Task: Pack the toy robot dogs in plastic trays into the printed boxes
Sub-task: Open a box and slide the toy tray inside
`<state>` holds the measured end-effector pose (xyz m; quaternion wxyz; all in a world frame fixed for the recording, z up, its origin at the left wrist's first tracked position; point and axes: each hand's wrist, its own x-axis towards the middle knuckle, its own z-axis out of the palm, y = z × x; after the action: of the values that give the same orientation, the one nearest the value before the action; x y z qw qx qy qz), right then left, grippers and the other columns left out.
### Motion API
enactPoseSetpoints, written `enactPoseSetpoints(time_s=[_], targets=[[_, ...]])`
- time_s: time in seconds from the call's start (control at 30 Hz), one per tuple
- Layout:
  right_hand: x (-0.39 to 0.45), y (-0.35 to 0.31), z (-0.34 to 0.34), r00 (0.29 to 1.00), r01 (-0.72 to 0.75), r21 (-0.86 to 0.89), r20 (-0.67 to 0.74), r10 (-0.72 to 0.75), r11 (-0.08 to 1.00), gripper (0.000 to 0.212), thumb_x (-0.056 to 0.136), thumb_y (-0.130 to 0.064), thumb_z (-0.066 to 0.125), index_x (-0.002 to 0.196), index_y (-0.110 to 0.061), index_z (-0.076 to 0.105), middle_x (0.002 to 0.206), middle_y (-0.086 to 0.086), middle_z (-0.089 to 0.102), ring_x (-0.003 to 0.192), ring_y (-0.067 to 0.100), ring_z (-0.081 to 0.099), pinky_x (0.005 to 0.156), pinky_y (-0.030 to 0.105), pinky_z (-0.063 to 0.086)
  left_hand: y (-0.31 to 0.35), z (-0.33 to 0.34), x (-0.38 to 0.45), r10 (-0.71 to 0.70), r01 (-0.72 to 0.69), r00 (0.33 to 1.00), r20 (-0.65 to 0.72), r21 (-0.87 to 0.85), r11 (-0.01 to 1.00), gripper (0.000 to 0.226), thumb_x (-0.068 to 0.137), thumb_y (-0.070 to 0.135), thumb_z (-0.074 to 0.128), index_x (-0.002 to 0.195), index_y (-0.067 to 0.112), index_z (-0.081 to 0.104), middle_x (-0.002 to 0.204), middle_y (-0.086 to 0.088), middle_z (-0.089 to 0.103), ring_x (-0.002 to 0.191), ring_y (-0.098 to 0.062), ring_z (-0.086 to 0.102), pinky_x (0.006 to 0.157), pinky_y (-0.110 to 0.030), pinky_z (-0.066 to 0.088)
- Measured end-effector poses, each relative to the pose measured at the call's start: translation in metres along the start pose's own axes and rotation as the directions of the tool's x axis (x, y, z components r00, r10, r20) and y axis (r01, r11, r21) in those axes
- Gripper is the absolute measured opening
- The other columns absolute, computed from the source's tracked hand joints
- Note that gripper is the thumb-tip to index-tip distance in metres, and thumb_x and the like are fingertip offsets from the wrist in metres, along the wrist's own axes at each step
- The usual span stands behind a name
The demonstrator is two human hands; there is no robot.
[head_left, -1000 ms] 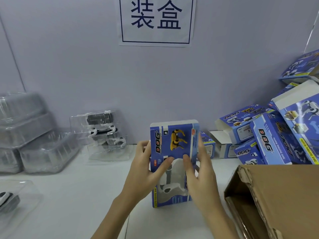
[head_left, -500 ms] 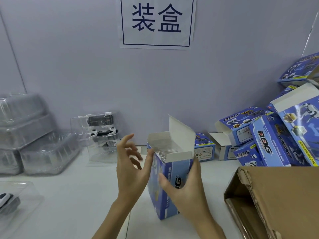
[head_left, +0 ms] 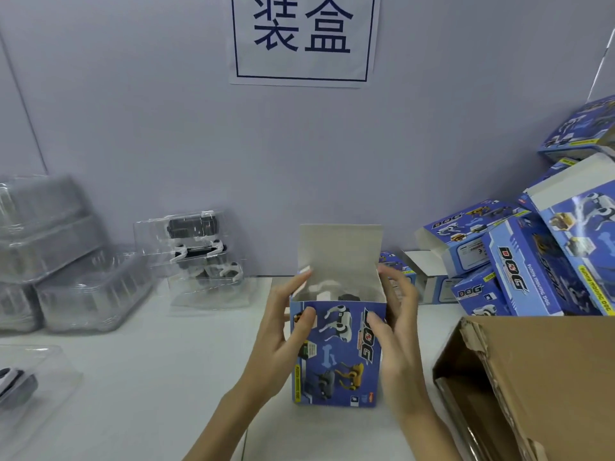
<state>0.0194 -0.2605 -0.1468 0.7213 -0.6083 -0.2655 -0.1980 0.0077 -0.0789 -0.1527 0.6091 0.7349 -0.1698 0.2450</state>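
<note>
Upright on table (head_left: 166, 377), centre: printed box (head_left: 336, 354), lid flap up, toy in tray inside. Left hand (head_left: 283, 341) & right hand (head_left: 396, 341) clasping box sides, thumbs on front. Left to do: close flap; 2+ filled trays (head_left: 199, 257) waiting, empty boxes (head_left: 519, 271) piled right.

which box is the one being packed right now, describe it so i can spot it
Start at the white sign with two large characters on the wall and drop straight down to the white table. There a blue printed box stands upright between the left hand and right hand. Unlike the tumbled pile of boxes at right, its top flap stands open with a toy inside.
</note>
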Motion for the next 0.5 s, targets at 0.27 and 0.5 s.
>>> enactPoseSetpoints(time_s=[0.27, 0.5], targets=[[0.007, -0.006, 0.000, 0.992, -0.043, -0.169, -0.128, 0.021, 0.985, 0.046, 0.091, -0.075, 0.053, 0.105, -0.034, 0.068, 0.128, -0.012, 0.067, 0.134, 0.025, 0.057, 0.091, 0.041, 0.058, 0.017, 0.007, -0.001, 0.041, -0.041, 0.996, -0.085, -0.005, 0.999, 0.024, 0.096, 0.049, 0.056, 0.114, 0.037, 0.068, 0.143, 0.018, 0.046, 0.127, -0.012, 0.058, 0.080, -0.033, 0.060], [0.008, -0.006, 0.001, 0.983, -0.064, -0.149, -0.180, 0.036, 0.987, 0.049, 0.091, -0.069, 0.056, 0.114, -0.029, 0.071, 0.138, -0.027, 0.062, 0.117, -0.004, 0.064, 0.087, 0.023, 0.057, 0.025, 0.009, 0.012, 0.156, -0.152, 0.981, -0.119, 0.043, 0.987, 0.025, 0.101, 0.034, 0.060, 0.089, 0.012, 0.061, 0.126, 0.007, 0.057, 0.111, -0.026, 0.063, 0.074, -0.020, 0.056]])
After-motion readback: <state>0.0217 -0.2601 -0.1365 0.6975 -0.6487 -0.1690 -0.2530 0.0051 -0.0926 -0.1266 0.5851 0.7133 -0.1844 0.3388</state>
